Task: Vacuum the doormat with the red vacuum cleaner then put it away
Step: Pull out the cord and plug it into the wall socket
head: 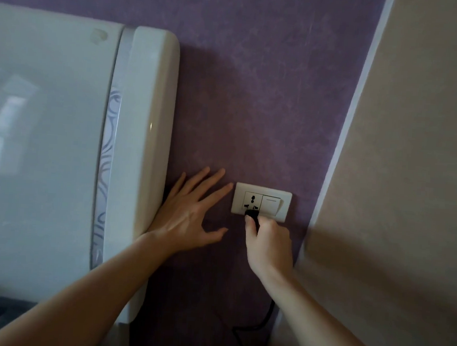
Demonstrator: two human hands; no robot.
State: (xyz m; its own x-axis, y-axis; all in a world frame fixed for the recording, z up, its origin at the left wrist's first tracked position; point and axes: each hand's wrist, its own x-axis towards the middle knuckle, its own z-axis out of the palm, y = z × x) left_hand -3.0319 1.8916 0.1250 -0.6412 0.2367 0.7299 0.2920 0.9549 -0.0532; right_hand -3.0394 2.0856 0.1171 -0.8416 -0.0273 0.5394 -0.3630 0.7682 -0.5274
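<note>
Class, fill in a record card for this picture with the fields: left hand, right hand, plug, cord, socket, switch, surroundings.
left hand: fingers spread, against the purple wall, left of the socket
right hand: grips the plug
plug: black, at the socket's lower holes; how far in cannot be told
cord: black, runs down from below the right hand
socket: white plate on the wall
switch: on the same plate, right of the socket
surroundings: white panel on the left, beige wall on the right
</note>
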